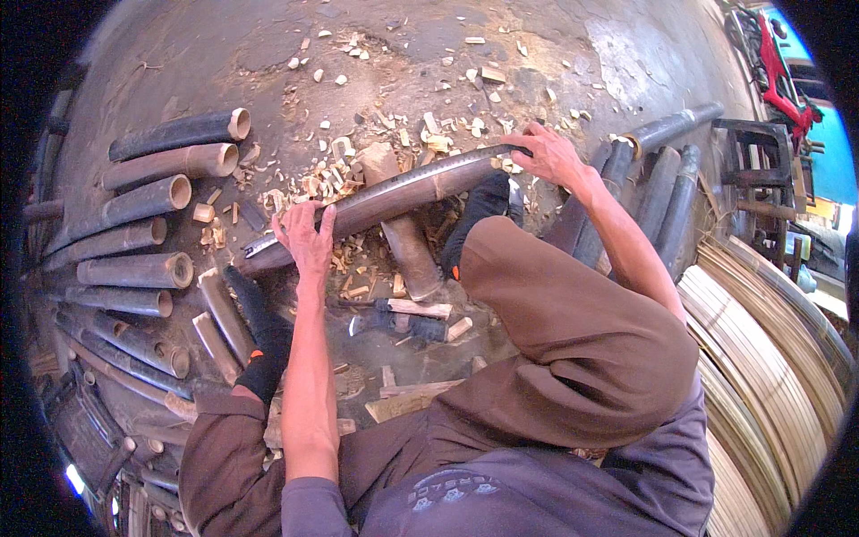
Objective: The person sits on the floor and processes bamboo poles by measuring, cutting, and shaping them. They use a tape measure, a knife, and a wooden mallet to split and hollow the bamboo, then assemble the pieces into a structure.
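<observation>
A brown bamboo length (pixel 367 215) lies slantwise in front of me, resting across a shorter, thick log-like piece (pixel 412 255). Along its upper side runs a long, thin dark strip (pixel 412 173) with a pale, speckled edge; I cannot tell whether it is a ruler or a blade. My left hand (pixel 306 237) is closed over the strip near its left end, thumb and fingers touching the bamboo. At the far right end, my right hand (pixel 548 159) pinches the strip's dark tip. My dark-covered feet (pixel 479 215) stand either side of the log-like piece.
Several cut bamboo lengths (pixel 170 167) lie in a row on the left. More bamboo poles (pixel 662 192) lie at right, near bundled pale slats (pixel 761 358). Wood chips (pixel 434 134) litter the floor ahead. Dark tools with wooden handles (pixel 419 309) lie between my legs.
</observation>
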The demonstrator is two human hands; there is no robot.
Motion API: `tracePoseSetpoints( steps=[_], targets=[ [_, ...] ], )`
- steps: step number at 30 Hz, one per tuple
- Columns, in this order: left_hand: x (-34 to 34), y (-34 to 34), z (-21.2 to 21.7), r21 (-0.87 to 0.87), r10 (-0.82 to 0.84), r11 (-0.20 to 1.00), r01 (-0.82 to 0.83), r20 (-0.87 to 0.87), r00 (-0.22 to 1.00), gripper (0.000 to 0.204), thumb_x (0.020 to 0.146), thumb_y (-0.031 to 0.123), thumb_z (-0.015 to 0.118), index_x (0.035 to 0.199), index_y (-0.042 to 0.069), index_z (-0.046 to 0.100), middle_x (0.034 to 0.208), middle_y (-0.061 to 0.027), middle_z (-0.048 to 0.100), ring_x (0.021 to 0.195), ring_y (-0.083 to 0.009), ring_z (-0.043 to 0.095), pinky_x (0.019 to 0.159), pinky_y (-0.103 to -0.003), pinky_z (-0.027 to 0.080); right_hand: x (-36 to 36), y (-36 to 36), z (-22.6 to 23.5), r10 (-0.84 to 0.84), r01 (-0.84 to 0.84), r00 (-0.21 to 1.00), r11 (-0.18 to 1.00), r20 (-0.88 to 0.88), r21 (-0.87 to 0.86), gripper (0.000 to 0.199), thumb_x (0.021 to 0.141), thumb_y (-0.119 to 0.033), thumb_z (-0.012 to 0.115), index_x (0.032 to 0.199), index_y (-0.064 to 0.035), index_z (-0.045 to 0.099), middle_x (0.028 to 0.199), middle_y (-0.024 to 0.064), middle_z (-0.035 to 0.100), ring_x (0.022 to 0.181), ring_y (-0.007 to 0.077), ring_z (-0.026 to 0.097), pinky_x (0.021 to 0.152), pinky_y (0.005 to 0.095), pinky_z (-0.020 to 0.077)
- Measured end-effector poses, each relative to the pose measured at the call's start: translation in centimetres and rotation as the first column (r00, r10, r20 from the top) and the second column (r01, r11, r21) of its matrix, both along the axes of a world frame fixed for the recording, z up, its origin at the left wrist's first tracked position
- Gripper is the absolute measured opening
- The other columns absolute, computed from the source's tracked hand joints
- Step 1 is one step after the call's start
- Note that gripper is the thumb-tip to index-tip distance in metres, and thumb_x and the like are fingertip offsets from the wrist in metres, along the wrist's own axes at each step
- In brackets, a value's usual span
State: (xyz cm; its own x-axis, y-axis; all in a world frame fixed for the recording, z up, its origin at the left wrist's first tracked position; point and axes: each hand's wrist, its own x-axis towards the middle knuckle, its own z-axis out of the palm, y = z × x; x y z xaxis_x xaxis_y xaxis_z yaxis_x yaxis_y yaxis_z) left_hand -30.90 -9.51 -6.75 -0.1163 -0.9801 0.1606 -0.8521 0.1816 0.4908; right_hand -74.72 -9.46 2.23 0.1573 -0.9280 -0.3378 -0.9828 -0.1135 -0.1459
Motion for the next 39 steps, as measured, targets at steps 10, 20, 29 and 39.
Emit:
tracePoseSetpoints(
  steps=[10,20,29,39],
  targets=[
    [0.0,0.2,-0.7,-0.017,0.037,0.999,-0.038,-0.035,0.999,0.037,0.089,0.045,0.059,0.100,0.010,0.063,0.104,-0.0045,0.062,0.115,-0.0235,0.052,0.114,-0.054,0.010,0.1,0.0,0.0,0.009,-0.009,1.000,1.000,0.006,-0.006,0.038,0.091,-0.032,0.053,0.128,-0.0264,0.059,0.104,0.0133,0.056,0.101,0.0320,0.058,0.087,0.0421,0.0488],
    [0.5,0.2,0.0,0.083,-0.002,0.996,0.013,-0.139,0.990,0.027,0.083,0.031,0.066,0.100,0.011,0.062,0.099,-0.0048,0.060,0.113,-0.0236,0.052,0.111,-0.057,0.011,0.7,0.1,0.6,-0.069,0.068,0.995,0.998,0.068,0.008,0.040,0.088,-0.029,0.056,0.128,-0.0345,0.059,0.106,0.0126,0.056,0.101,0.0327,0.059,0.088,0.0425,0.0495],
    [0.8,0.2,-0.5,0.091,-0.005,0.996,0.016,-0.118,0.993,0.045,0.075,0.045,0.071,0.103,0.011,0.062,0.103,-0.0064,0.062,0.112,-0.0243,0.053,0.111,-0.054,0.012,0.9,0.0,0.8,-0.064,0.063,0.995,0.998,0.073,0.010,0.038,0.089,-0.028,0.055,0.126,-0.0291,0.061,0.107,0.0143,0.056,0.099,0.0338,0.059,0.088,0.0430,0.0493],
    [0.5,0.1,0.5,0.109,-0.017,0.994,0.028,-0.102,0.995,0.054,0.071,0.049,0.074,0.105,0.009,0.061,0.102,-0.0076,0.060,0.109,-0.0246,0.053,0.111,-0.051,0.013,0.6,0.1,0.5,-0.051,0.053,0.997,0.998,0.066,-0.016,0.035,0.090,-0.027,0.055,0.123,-0.0213,0.063,0.104,0.0142,0.056,0.099,0.0323,0.059,0.087,0.0415,0.0480]
  ],
)
